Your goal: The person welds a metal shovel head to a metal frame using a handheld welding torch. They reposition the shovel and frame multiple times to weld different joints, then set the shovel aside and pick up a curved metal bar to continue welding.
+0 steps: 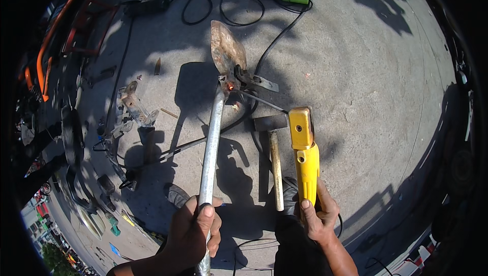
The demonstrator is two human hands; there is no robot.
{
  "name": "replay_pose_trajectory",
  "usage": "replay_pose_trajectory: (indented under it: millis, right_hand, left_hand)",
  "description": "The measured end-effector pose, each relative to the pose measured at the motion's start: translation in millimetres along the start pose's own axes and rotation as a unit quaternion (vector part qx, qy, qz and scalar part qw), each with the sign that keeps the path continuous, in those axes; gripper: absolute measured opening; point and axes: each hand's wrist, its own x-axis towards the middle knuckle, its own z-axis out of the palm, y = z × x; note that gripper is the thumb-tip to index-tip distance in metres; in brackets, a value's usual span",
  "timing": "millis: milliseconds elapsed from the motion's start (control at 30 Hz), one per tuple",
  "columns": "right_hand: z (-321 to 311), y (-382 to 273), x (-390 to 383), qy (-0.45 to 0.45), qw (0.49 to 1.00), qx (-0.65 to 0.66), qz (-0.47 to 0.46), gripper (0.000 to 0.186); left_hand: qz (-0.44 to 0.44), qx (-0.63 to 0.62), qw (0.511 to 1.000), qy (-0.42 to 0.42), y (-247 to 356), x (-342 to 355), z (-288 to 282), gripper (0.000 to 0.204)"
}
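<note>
In the left hand (192,227), fingers closed around a metal pipe (210,146) joined to a rusty shovel blade (226,49), right hand (317,215) gripping a yellow welding holder (304,151), its rod (262,101) touching the glowing joint (230,86), a hammer (273,146) between the hands.

You stand outdoors on sunlit concrete ground (366,72), crossed by black cables (188,1) and hard shadows.

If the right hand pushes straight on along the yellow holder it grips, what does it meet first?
Probably the shovel joint: the right hand grips the yellow electrode holder, whose rod already ends at the glowing spot there. Depth is unclear; the hammer lies beside this line.
</note>
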Motion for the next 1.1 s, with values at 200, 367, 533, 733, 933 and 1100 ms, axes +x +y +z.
replay_pose_trajectory:
  millis: [200, 367, 533, 733, 933, 1100]
  right_hand:
    - [2.2, 2.2, 0.7, 0.000, 1.000, -0.020, -0.023, 0.057]
    - [2.1, 5.2, 0.7, -0.018, 1.000, 0.002, -0.023, 0.061]
    - [3.1, 2.4, 0.7, 0.003, 1.000, 0.007, -0.016, 0.057]
    - [2.5, 2.0, -1.3, -0.001, 0.999, 0.048, -0.009, 0.058]
    - [-4.2, 2.0, -2.6, 0.005, 0.994, 0.013, -0.107, 0.058]
    - [-2.1, -9.6, 1.3, 0.010, 0.996, -0.031, -0.077, 0.054]
  left_hand:
    - [-0.008, -0.005, 1.000, 0.006, 2.8, -2.6, 1.6, 0.049]
    - [-0.001, 0.002, 1.000, -0.005, -2.7, -1.0, -1.5, 0.045]
    - [-0.006, 0.006, 1.000, 0.000, -2.9, -0.8, -1.9, 0.045]
    - [0.020, -0.009, 1.000, -0.020, -6.1, -0.3, -3.8, 0.044]
    - [-0.009, -0.015, 1.000, 0.003, -2.8, -0.8, -1.5, 0.045]
    - [-0.002, -0.007, 1.000, -0.001, -3.9, 0.0, -3.6, 0.046]
